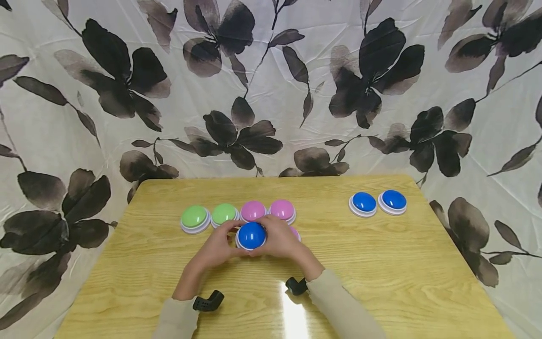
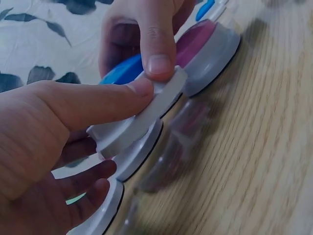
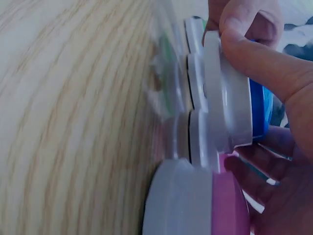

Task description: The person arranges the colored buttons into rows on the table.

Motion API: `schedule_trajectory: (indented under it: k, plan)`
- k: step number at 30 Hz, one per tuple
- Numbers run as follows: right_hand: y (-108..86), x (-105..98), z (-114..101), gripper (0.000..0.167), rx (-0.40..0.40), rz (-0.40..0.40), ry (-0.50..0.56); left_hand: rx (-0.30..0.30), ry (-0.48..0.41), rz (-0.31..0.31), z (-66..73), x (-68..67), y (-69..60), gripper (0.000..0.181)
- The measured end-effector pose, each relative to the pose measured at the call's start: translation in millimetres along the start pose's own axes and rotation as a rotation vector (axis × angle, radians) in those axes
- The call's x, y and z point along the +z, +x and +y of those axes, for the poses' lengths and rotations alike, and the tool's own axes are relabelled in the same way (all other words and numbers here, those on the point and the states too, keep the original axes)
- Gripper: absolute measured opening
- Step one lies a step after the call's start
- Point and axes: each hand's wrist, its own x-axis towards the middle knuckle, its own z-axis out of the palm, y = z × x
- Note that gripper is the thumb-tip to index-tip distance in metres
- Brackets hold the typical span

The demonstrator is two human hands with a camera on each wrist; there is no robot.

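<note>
Head: blue button (image 1: 251,235) between hands (image 1: 217,245) (image 1: 278,238).

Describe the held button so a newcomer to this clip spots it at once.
On the table, find the green buttons and pink buttons. Just in front, the left hand and right hand grip a blue button. Unlike its green and pink neighbours, it's blue, and it alone is held.

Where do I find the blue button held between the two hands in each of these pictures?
Head: the blue button is below centre, a little to the left, seen mostly from above.
Left wrist: just left of centre, slanted, its blue top partly hidden.
Right wrist: right of centre, seen side-on, its blue top facing right.
Shared landmark: the right hand, gripping it in every view.
</note>
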Motion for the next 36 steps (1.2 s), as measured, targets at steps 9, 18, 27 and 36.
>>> schedule_trajectory:
  k: [9, 18, 27, 36]
  plan:
    - [4.2, 9, -3, 0.087, 0.041, -0.026, -0.17, 0.038, -0.13, -0.06, -0.2, -1.4, -3.3, 0.065]
    - [5.3, 11, -4, 0.089, 0.07, -0.042, -0.238, 0.058, -0.109, -0.06, -21.9, 4.0, 2.1, 0.068]
    - [3.3, 8, -3, 0.093, 0.073, -0.052, -0.233, 0.046, -0.048, -0.052, -27.5, 8.2, 4.0, 0.071]
    - [0.5, -1, 2, 0.085, 0.073, -0.069, -0.174, 0.017, 0.012, -0.016, -26.7, 15.1, 5.2, 0.069]
